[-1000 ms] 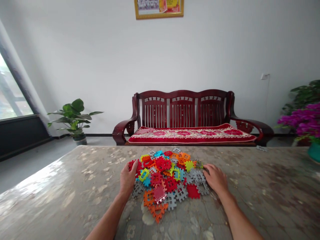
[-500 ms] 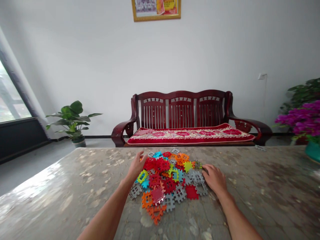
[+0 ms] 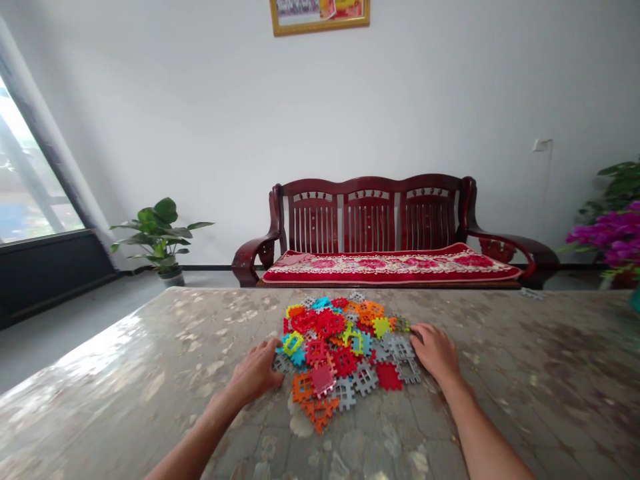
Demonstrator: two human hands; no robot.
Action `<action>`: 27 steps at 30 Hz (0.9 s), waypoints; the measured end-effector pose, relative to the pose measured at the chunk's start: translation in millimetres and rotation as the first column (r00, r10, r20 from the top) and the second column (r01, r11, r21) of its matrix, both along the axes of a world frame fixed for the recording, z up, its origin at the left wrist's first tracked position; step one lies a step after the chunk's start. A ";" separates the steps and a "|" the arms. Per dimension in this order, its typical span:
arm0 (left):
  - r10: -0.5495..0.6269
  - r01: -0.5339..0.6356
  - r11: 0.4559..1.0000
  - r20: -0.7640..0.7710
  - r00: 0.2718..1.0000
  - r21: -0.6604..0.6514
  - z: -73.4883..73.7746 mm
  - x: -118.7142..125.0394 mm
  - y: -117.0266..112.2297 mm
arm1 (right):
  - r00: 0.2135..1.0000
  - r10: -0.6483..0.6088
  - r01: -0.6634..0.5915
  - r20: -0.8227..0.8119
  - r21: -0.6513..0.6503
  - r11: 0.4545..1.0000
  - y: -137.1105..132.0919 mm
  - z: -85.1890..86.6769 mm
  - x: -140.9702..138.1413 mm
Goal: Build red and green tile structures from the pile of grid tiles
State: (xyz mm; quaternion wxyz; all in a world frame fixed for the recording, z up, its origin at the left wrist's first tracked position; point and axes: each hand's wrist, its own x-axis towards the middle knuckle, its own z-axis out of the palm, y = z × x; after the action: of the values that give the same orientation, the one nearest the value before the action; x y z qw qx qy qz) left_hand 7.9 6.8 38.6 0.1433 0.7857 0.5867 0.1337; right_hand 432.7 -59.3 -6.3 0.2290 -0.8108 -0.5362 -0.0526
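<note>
A heap of flat, notched plastic tiles (image 3: 345,347) in red, orange, grey, blue and yellow-green lies in the middle of the marbled table (image 3: 150,373). My left hand (image 3: 256,373) rests palm down at the heap's near left edge, its fingertips on a grey tile (image 3: 283,364). My right hand (image 3: 439,351) lies flat at the heap's right edge, fingers touching the grey tiles (image 3: 406,360) there. Neither hand has lifted a tile.
Beyond the table stands a dark red wooden bench (image 3: 390,230) with a floral cushion. A potted green plant (image 3: 159,237) sits on the floor at the left. Purple flowers (image 3: 607,240) stand at the table's right end. A framed picture (image 3: 320,15) hangs on the wall.
My left hand has come back from the far left top of the heap to its near left edge. My right hand has stayed at the right edge. The view has shifted slightly.
</note>
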 end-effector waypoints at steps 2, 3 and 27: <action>0.004 -0.004 1.000 -0.011 1.000 -0.005 3.7 1.9 1.4 | 1.000 0.005 -0.005 0.004 -0.002 1.000 0.5 -0.9 1.2; 0.004 -0.004 1.000 -0.004 1.000 0.000 4.0 1.2 3.0 | 1.000 0.008 -0.008 0.006 -0.003 1.000 0.7 -1.1 1.5; 0.149 -0.252 0.967 0.715 0.683 0.040 15.8 35.6 68.4 | 1.000 -0.010 0.010 -0.018 0.005 1.000 1.4 -0.1 -0.1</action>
State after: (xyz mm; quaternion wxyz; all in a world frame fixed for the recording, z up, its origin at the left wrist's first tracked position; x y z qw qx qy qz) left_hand 43.5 75.2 54.4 0.2880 0.6131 0.5588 0.4784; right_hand 432.5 -57.8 -6.4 0.2358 -0.8133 -0.5297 -0.0478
